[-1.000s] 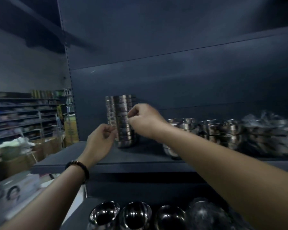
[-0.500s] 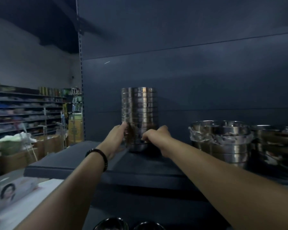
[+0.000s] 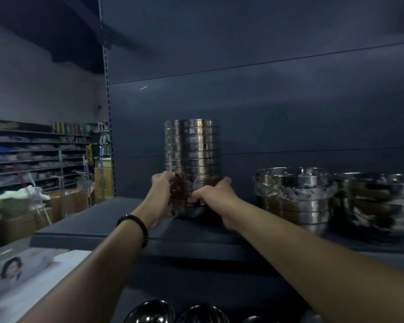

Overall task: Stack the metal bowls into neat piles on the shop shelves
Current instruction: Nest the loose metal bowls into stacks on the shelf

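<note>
A tall pile of nested metal bowls (image 3: 193,148) stands upright on the dark shop shelf (image 3: 98,227), near its left end. My left hand (image 3: 162,194) grips the pile's lower left side, fingers curled round it. On the lower right side my right hand (image 3: 211,194) grips the pile near its base, thumb in front. The bottom bowl is partly hidden behind both hands.
Right of the pile sit a shorter stack of wider bowls in torn plastic wrap (image 3: 294,197) and more bowls (image 3: 378,201) at the far right. Several bowls (image 3: 177,314) lie on the shelf below. A white counter with printed packaging (image 3: 21,271) is at lower left.
Both hands moved from the pile's middle down to its base and took hold of it. The camera came closer, so the pile looks larger and more central.
</note>
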`<state>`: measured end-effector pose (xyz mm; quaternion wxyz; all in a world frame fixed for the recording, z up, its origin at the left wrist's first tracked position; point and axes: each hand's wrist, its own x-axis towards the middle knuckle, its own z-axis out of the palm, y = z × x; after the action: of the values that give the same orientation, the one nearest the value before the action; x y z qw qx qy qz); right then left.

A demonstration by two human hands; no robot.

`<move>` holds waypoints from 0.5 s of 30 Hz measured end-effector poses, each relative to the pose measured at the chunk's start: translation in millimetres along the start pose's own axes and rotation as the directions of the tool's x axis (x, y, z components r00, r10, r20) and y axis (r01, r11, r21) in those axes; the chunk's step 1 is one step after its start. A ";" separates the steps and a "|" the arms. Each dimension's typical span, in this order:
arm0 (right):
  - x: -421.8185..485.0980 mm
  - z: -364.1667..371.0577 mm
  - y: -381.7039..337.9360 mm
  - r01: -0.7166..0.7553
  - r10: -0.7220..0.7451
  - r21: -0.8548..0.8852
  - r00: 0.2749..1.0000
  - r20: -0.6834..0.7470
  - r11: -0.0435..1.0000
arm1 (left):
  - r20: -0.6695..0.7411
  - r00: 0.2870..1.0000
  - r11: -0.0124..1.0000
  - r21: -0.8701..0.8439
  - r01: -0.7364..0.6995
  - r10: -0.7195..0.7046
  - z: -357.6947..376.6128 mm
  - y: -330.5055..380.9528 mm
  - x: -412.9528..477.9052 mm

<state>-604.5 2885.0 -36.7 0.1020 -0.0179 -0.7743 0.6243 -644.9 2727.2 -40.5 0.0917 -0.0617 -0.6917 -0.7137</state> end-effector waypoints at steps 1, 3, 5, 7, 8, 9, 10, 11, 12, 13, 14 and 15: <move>-7.6 -2.3 0.3 0.004 -0.004 -0.011 1.000 -0.008 1.000 | 0.019 1.000 1.000 0.001 -0.009 0.009 -0.1 -0.1 -9.1; -24.0 -6.1 -0.5 0.013 -0.014 -0.013 1.000 -0.022 1.000 | 0.045 0.999 1.000 -0.006 -0.014 0.015 -1.8 3.0 -26.4; -40.8 -10.0 -1.5 0.031 -0.032 -0.018 0.999 -0.039 0.999 | 0.065 0.998 1.000 -0.021 0.000 0.001 -2.4 6.6 -40.1; -57.1 -14.4 -0.9 0.041 -0.043 -0.041 0.997 -0.064 0.998 | 0.085 0.996 1.000 -0.028 0.011 -0.009 -0.4 10.3 -55.1; -65.1 -16.3 -0.3 0.048 -0.052 -0.053 0.996 -0.070 0.997 | 0.091 0.996 1.000 -0.019 0.007 -0.005 0.9 12.5 -63.8; -72.5 -18.5 0.7 0.052 -0.056 -0.054 0.996 -0.072 0.997 | 0.097 0.995 1.000 -0.011 0.007 -0.006 2.4 14.6 -71.2; -78.6 -21.4 2.3 0.060 -0.062 -0.039 0.995 -0.072 0.997 | 0.106 0.994 1.000 -0.008 0.013 -0.012 3.4 15.8 -76.2; -84.4 -24.6 4.3 0.065 -0.066 -0.016 0.995 -0.069 0.998 | 0.117 0.993 1.000 0.005 0.016 -0.016 4.8 17.8 -82.5; -89.3 -27.5 6.3 0.070 -0.069 0.004 0.996 -0.064 0.998 | 0.122 0.992 1.000 0.026 0.014 -0.017 6.5 19.4 -89.3; -95.2 -30.3 7.4 0.066 -0.065 0.011 0.996 -0.057 0.998 | 0.124 0.992 0.999 0.042 0.005 -0.010 8.7 20.2 -96.1; -100.3 -32.7 8.5 0.067 -0.066 0.009 0.996 -0.058 0.998 | 0.121 0.993 0.999 0.051 -0.012 0.005 10.9 19.2 -100.8; -104.7 -34.9 9.7 0.065 -0.065 -0.003 0.996 -0.066 0.998 | 0.114 0.993 0.997 0.068 -0.029 0.021 13.0 17.5 -104.3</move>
<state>-496.8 2904.4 -53.4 0.1480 -0.0133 -0.7709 0.6194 -539.9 2744.5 -45.4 0.0635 -0.1075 -0.7192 -0.6835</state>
